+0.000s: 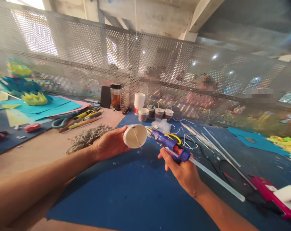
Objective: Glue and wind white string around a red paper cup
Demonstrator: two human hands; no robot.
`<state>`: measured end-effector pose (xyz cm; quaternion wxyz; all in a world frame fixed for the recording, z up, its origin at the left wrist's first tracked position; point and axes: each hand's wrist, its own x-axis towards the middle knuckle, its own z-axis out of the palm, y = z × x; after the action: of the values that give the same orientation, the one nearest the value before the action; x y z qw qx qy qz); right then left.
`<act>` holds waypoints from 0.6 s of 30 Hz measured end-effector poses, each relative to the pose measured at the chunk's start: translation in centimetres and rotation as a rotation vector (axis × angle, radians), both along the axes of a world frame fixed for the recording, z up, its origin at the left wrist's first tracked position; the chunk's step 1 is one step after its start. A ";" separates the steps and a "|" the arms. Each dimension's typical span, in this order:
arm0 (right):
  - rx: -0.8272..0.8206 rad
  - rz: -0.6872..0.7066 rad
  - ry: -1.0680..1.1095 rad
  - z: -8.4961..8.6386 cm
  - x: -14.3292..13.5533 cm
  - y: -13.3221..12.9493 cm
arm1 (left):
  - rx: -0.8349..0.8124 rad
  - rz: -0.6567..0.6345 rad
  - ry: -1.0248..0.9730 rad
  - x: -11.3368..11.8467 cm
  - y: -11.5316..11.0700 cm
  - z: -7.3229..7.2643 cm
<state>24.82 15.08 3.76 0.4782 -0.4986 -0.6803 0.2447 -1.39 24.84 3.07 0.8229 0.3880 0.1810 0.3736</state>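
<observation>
My left hand (112,144) is closed around a white paper cup (132,137), tipped so its open mouth faces me. A thin stick or string crosses the cup's mouth. My right hand (181,168) grips a blue hot glue gun (167,141), its nozzle close to the cup's right rim; whether they touch I cannot tell. A long translucent glue stick (217,179) sticks out of the gun's back end. Behind my left hand lies a tangle of grey string (90,136).
Several small cups (159,113) and a stack of white cups (139,101) stand by the perforated screen (87,64). Scissors (61,122) lie left, near a drink jar (115,98). A magenta device (268,192) and thin rods (208,141) lie right. Blurred people sit beyond the screen.
</observation>
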 end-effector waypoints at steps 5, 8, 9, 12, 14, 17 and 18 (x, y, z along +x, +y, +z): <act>-0.001 -0.025 0.055 -0.1 -0.1 0.2 | 0.010 -0.095 0.023 0.7 -0.8 -0.6; 0.002 -0.061 0.069 -0.4 0.0 0.5 | 0.041 -0.124 0.040 0.9 -1.1 -0.7; 0.005 -0.066 0.067 -0.5 0.1 0.6 | 0.056 -0.127 0.051 1.0 -1.2 -0.7; 0.007 -0.075 0.062 -0.7 0.3 0.7 | 0.129 -0.124 0.097 1.0 -1.4 -0.6; -0.005 -0.079 0.078 -0.8 0.4 0.8 | 0.161 -0.113 0.128 1.0 -1.4 -0.7; 0.000 -0.079 0.132 -0.6 0.3 0.9 | 0.163 -0.099 0.145 1.0 -1.5 -0.9; 0.006 -0.076 0.149 -0.5 0.2 0.9 | 0.160 -0.097 0.147 1.0 -1.5 -1.0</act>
<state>25.04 15.98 3.30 0.5379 -0.5029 -0.6242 0.2609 -0.41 23.38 2.06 0.7907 0.4872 0.1916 0.3172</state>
